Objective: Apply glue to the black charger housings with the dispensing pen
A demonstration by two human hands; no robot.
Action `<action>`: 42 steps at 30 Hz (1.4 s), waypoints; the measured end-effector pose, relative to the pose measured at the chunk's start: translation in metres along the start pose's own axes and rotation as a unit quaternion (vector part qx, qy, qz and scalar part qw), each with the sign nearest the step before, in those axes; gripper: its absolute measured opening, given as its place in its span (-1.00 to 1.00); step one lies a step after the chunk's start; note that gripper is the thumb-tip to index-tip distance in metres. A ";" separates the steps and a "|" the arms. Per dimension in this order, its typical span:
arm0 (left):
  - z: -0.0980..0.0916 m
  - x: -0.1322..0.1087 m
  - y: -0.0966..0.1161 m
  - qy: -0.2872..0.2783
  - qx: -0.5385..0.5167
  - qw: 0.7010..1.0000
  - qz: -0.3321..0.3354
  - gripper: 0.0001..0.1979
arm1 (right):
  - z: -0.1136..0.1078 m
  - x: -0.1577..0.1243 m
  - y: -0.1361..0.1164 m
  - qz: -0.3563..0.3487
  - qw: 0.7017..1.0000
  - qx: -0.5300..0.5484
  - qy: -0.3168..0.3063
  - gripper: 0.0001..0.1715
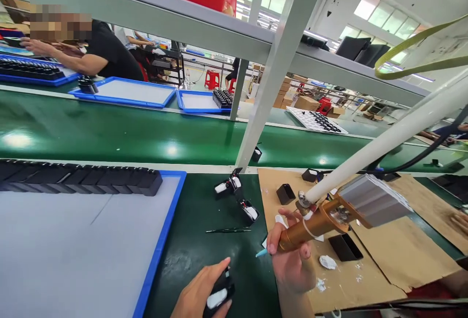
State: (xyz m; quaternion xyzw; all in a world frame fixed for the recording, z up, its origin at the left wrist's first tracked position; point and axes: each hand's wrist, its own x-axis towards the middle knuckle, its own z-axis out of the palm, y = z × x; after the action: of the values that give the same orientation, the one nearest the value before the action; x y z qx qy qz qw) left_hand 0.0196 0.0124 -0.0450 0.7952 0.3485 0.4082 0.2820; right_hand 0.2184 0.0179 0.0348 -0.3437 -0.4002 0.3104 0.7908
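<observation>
My left hand point(199, 292) is closed round a small black part with a white patch point(218, 295), low over the green mat. My right hand point(290, 254) grips the gold barrel of a dispensing tool point(310, 228), whose blue tip point(261, 253) points left and down toward the mat. A white hose point(383, 145) and a grey block point(373, 200) sit on the tool's upper end. Two similar black-and-white parts point(229, 186) point(249, 209) lie on the mat ahead, with thin black tweezers point(228, 230) beside them.
A blue-edged tray point(163, 240) with a row of black parts point(78, 176) lies at left. Brown cardboard point(383, 254) at right carries black caps and white blobs. A green conveyor point(120, 132) runs beyond, with more trays and a seated person point(106, 54) across it. A white frame post point(270, 79) stands ahead.
</observation>
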 end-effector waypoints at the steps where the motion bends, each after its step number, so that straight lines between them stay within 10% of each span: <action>1: -0.002 0.001 -0.001 -0.006 0.005 1.000 0.010 -0.52 | -0.001 0.000 0.001 0.003 1.000 0.001 -0.002 -0.58; 13: -0.013 -0.002 0.000 -0.076 0.120 0.987 0.071 -0.36 | -0.003 0.001 0.002 0.001 1.000 0.008 -0.006 -0.58; 18: -0.063 0.000 0.020 -0.069 0.171 0.981 0.055 -0.41 | -0.004 0.000 0.001 0.020 0.999 0.029 -0.012 -0.58; 24: -0.121 0.096 0.006 -0.115 0.226 0.962 -0.101 -0.43 | -0.003 -0.003 -0.002 0.045 0.996 0.059 -0.043 -0.58; 31: -0.075 0.219 -0.064 -0.117 0.256 0.937 -0.207 -0.39 | -0.004 -0.002 0.004 0.040 0.996 0.077 -0.034 -0.61; 36: -0.052 0.223 -0.071 -0.154 0.218 0.940 -0.210 -0.40 | -0.003 0.002 0.005 0.024 0.997 0.061 -0.028 -0.63; 42: -0.042 0.209 -0.044 -0.219 0.255 0.930 -0.151 0.05 | -0.001 0.000 0.002 0.043 0.996 0.070 -0.036 -0.65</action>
State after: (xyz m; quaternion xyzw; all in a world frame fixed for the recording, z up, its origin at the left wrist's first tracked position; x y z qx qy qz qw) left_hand 0.0584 0.2089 0.0388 0.8478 0.4865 0.0744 0.1974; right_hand 0.2188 0.0183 0.0329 -0.2934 -0.3908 0.3837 0.7836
